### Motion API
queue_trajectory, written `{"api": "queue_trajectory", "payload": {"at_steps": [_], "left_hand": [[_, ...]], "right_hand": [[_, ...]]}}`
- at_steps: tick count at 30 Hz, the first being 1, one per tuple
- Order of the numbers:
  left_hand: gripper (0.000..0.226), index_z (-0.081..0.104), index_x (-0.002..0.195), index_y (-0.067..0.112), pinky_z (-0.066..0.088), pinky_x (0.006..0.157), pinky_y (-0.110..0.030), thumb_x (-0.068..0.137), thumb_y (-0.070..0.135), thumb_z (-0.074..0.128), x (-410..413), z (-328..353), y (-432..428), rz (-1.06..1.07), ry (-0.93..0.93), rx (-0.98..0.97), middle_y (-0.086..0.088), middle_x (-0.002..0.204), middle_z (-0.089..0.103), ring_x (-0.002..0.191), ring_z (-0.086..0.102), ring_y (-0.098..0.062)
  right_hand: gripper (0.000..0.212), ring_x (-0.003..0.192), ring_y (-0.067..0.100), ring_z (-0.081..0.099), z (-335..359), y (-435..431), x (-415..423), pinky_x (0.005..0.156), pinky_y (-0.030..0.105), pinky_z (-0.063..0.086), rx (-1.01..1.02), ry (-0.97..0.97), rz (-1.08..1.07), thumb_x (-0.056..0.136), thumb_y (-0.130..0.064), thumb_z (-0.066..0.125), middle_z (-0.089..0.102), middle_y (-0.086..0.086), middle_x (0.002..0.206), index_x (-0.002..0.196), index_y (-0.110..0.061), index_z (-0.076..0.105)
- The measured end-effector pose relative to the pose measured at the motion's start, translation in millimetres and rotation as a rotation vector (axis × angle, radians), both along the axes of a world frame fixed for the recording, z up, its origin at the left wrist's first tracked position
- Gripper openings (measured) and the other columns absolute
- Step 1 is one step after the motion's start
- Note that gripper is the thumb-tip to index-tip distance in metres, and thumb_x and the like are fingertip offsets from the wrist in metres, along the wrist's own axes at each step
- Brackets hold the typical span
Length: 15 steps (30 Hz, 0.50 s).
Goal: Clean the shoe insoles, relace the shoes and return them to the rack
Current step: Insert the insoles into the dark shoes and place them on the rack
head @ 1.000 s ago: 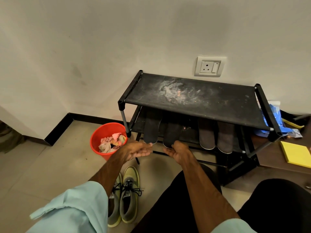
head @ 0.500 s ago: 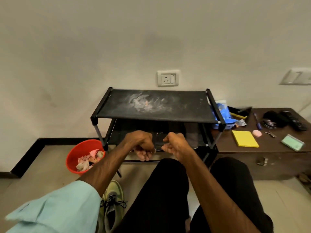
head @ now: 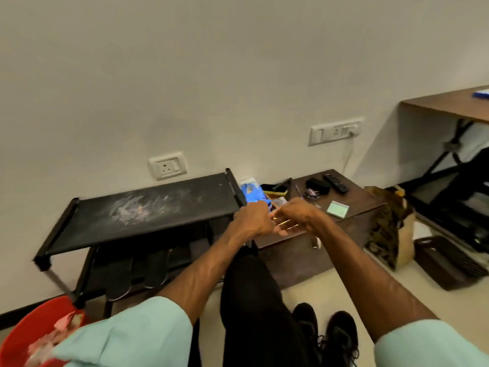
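**A:** Where are the insoles [head: 119,276]?

**B:** On the lower shelf of the black rack [head: 201,200]. They are dark, lie side by side, and their rounded ends hang over the front edge. The top shelf above them is smeared with white powder.

**A:** Are the hands anywhere near them?

**B:** No. Both are raised over the rack's right end, above and to the right of the insoles and well apart from them. The left hand [head: 252,221] has its fingers curled in. The right hand [head: 295,215] meets it, with bent fingers touching the left. The picture is blurred there, so I cannot tell whether either hand grips anything.

**A:** And the shoes?

**B:** A pair of black shoes [head: 341,337] stands on the floor [head: 397,292] with the laces showing. They are under the right forearm, beside the person's black trouser leg. Neither hand touches them.

**A:** What lies around that?

**B:** Just right of the rack is a low brown desk [head: 367,200] with a remote [head: 336,183] and a pale green card [head: 338,209] on top. A blue packet [head: 251,193] sits between rack and desk, just behind the left hand. A red bucket [head: 23,332] of rags is at the rack's left foot, and a wall socket [head: 168,166] is above the rack.
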State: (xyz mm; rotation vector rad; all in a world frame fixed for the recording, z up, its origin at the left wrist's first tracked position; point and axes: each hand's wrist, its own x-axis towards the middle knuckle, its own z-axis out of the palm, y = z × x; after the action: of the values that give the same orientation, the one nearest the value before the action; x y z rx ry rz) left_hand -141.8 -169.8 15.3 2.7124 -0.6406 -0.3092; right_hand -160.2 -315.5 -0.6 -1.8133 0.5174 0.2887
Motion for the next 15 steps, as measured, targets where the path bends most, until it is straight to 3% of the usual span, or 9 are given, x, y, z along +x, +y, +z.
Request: {"api": "queue_trajectory", "payload": {"at_steps": [6,9,11,13,15], "left_hand": [[0.052,0.062,0.122,0.007,0.052,0.094,-0.040,0.088,0.044,0.073,-30,-87,-116,-0.145,0.224,0.046,-0.016,0.126,0.064,0.119,0.061,-0.035],[0.052,0.052,0.139,0.002,0.044,0.102,-0.036,0.096,0.029,0.065,-43,-163,-151,-0.210,0.387,0.111,-0.019,0.143,0.053,0.132,0.053,-0.033],[0.056,0.042,0.146,0.002,0.038,0.111,-0.037,0.099,0.025,0.060,-54,-224,-161,-0.186,0.491,0.204,-0.020,0.152,0.043,0.140,0.044,-0.034],[0.065,0.034,0.153,0.006,0.036,0.115,-0.039,0.099,0.028,0.062,-62,-286,-169,-0.116,0.610,0.322,-0.018,0.158,0.036,0.144,0.038,-0.035],[0.074,0.023,0.159,0.009,0.044,0.111,-0.031,0.099,0.030,0.063,-74,-330,-164,-0.060,0.761,0.490,-0.018,0.163,0.026,0.148,0.032,-0.037]], "right_hand": [[0.020,0.046,0.017,0.061,-119,-110,-38,0.050,0.028,0.053,-0.075,0.211,-0.131,0.096,-0.001,0.055,0.067,0.011,0.064,0.082,-0.002,0.069],[0.013,0.048,0.018,0.062,-211,-145,-72,0.050,0.028,0.054,-0.163,0.350,-0.142,0.093,-0.005,0.063,0.068,0.011,0.067,0.095,0.005,0.070],[0.030,0.081,0.026,0.072,-276,-157,-98,0.072,0.036,0.059,-0.242,0.508,-0.134,0.090,-0.016,0.068,0.073,0.018,0.097,0.113,0.004,0.068],[0.052,0.123,0.031,0.061,-339,-159,-123,0.098,0.037,0.050,-0.371,0.671,-0.038,0.090,-0.029,0.070,0.061,0.018,0.137,0.136,-0.007,0.060],[0.062,0.131,0.034,0.054,-371,-146,-147,0.103,0.037,0.047,-0.427,0.751,-0.012,0.088,-0.033,0.072,0.056,0.012,0.144,0.144,-0.017,0.051]]}}
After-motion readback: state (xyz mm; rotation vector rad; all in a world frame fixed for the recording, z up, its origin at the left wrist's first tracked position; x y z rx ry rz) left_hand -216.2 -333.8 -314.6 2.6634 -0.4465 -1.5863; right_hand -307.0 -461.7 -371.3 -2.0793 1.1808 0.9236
